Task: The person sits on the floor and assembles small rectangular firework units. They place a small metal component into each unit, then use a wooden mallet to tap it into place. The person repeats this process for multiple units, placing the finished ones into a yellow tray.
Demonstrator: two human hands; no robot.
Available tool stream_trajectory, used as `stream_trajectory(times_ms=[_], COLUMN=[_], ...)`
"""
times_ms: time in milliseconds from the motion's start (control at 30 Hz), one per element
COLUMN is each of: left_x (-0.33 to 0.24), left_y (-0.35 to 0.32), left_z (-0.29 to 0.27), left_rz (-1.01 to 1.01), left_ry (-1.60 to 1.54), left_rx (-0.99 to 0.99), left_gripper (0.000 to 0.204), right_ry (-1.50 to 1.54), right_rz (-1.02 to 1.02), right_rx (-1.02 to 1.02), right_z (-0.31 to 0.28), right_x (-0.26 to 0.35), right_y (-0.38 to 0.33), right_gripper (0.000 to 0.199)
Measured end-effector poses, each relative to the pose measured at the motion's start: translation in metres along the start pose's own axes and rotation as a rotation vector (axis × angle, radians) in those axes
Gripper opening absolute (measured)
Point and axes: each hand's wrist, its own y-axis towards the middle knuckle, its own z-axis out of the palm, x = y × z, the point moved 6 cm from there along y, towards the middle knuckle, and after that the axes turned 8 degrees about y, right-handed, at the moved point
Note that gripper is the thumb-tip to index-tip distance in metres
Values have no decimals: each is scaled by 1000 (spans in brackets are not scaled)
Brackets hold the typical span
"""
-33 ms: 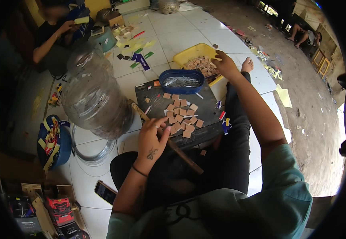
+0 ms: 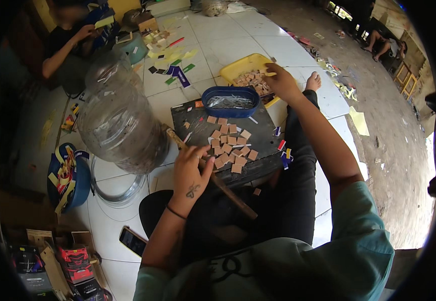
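Observation:
Several small square tan pieces [image 2: 226, 148] lie scattered on a dark board [image 2: 264, 133] in front of me. My left hand [image 2: 192, 173] is at the board's near left edge, over a long wooden stick [image 2: 234, 199]; its thumb and fingers are apart, close to the pieces. My right hand [image 2: 282, 84] reaches over the right side of a yellow tray [image 2: 226, 75] filled with similar squares. Its fingers look spread, and I see nothing in them. A blue oval container [image 2: 213, 111] holding thin, shiny slivers sits at the board's far edge, beside the tray.
A large clear plastic jar [image 2: 120, 120] stands left of the board, near a wire coil [image 2: 117, 188]. A blue tub [image 2: 72, 183] of coloured strips and a phone [image 2: 133, 241] are at left. Another person [image 2: 72, 45] sits far left; paper scraps [image 2: 180, 75] lie on white tiles.
The view has shifted very slightly. My right hand's fingers have moved a little above the tray; my left hand stays in the same place.

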Motion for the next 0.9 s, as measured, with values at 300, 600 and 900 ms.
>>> stream_trajectory(times_ms=[300, 600, 900], left_x=[46, 69, 60], left_y=[-7, 28, 35], left_z=[-19, 17, 32], left_rz=[-301, -345, -267], left_ry=[403, 402, 206], left_rx=[-215, -63, -160], left_gripper=[35, 38, 23], right_ry=[-904, -783, -461], right_rz=[-88, 18, -39], right_rx=[648, 736, 433], right_z=[120, 132, 96], right_x=[-5, -19, 12], right_y=[13, 30, 19], right_gripper=[23, 21, 15])
